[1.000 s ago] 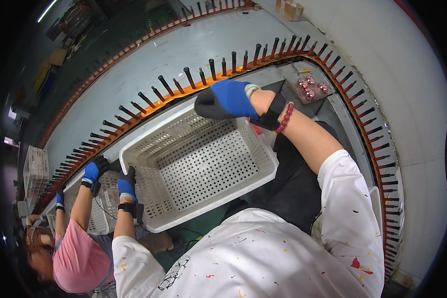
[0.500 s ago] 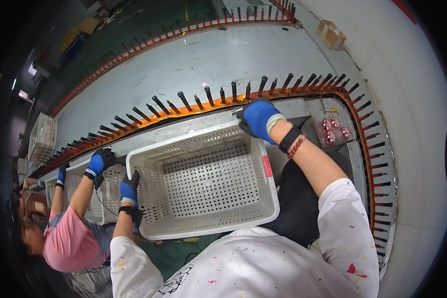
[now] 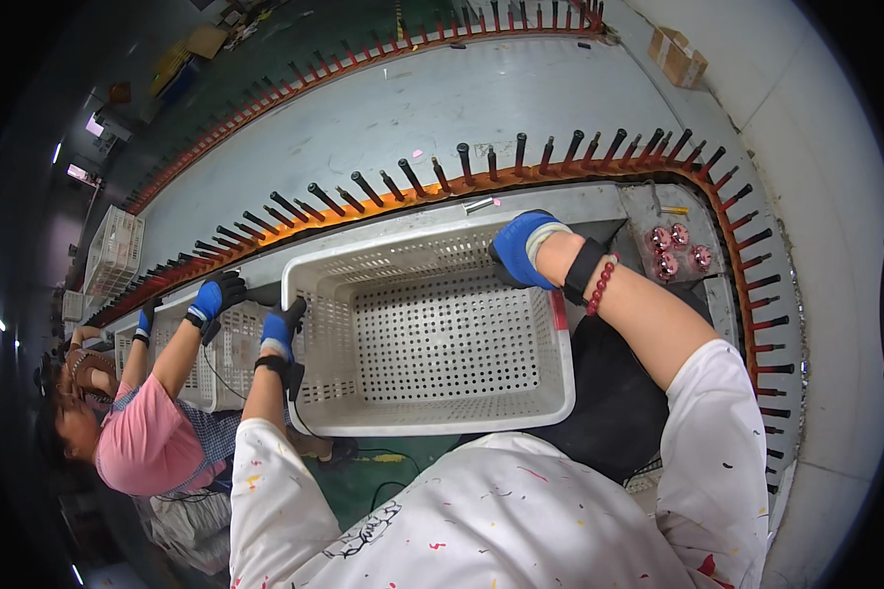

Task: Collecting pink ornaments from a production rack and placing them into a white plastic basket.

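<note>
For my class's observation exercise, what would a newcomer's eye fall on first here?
The pale perforated basket fills the middle, left hand at its left rim, right hand at its far-right corner. Beyond it curves a row of dark-tipped pegs; shiny pink pieces lie at right.

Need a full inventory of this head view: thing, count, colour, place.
Basket: one, white, centre
Track: count unclear, orange, curving beyond basket
Rods: many, red and black, along track
Tabletop: one, grey, beyond near rods
Metal piece: one, silver, past basket's far rim
Round pieces: four, shiny pink-red, right
Tool: one, yellow-handled, by round pieces
Cardboard box: one, brown, upper right
Other crates: several, white, left
Co-workers: at least two, pink and brown tops, left
Left grip: one, blue-black glove, basket's left rim
Right grip: one, blue-black glove, basket's far right corner
</note>
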`<state>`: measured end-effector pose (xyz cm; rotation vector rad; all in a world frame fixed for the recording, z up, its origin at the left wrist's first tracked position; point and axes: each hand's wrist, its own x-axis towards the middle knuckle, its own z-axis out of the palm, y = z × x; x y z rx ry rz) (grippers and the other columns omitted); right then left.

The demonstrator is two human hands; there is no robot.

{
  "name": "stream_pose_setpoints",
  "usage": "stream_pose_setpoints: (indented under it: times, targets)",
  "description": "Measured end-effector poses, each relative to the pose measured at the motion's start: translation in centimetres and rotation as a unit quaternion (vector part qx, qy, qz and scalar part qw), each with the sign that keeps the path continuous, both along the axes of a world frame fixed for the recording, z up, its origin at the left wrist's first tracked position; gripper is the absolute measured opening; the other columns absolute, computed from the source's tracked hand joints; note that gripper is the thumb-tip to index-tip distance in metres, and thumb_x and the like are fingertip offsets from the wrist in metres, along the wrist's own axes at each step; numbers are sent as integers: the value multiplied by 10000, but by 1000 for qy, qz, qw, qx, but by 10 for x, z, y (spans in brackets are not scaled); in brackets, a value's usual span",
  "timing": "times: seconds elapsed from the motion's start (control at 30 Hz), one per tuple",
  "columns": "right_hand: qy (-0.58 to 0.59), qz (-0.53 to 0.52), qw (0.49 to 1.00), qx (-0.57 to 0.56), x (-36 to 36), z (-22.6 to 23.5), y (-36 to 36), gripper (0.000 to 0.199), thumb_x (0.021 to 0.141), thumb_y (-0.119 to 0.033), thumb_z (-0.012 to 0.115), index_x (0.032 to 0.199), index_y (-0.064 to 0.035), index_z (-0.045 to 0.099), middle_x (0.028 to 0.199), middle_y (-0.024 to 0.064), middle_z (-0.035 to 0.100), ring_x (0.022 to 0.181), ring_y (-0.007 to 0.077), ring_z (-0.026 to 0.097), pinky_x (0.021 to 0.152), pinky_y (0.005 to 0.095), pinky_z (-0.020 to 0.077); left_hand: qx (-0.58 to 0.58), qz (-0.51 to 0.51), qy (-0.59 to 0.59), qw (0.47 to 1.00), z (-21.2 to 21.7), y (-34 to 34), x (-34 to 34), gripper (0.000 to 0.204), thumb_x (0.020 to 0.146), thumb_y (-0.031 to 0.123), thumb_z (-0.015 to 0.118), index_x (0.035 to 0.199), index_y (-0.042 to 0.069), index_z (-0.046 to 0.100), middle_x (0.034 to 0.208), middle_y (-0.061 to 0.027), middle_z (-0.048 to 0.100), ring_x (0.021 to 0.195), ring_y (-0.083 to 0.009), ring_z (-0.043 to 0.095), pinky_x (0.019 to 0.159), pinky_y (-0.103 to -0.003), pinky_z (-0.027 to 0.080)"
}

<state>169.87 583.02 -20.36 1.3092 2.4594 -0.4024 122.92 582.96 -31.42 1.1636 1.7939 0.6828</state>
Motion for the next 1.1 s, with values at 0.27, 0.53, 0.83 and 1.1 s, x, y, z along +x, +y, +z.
stream_pose_setpoints:
  times: [0.27,0.53,0.83,1.1]
  targets:
    - [167,-3,986,-23,-43,37,-7,281,831,-295,509,952,-92,663,896,170,654,834,344,628,747,398,502,74,20,54,996,5,-19,-11,371,782,327,676,979,16,632,760,-36,603,605,-128,511,570,-308,415]
    - [33,100,994,4,-40,-11,-22,139,710,-109,604,782,-42,702,829,166,672,770,325,659,676,386,524,39,35,91,994,-17,-26,-20,358,788,330,679,956,17,641,735,-40,611,587,-125,518,552,-297,423]
    - [-18,264,959,-101,-63,-46,-73,129,679,-137,648,781,-104,719,771,72,684,722,247,668,582,381,506,7,41,103,994,-5,-8,-4,397,785,354,670,974,7,637,748,-38,618,629,-122,531,589,-291,429]
    - [-32,223,971,-79,-59,-32,-58,139,686,-155,656,800,-110,722,781,86,683,741,251,668,625,363,511,21,43,108,993,-5,-9,-2,430,784,360,670,1013,-3,638,792,-59,636,684,-143,559,644,-304,449]
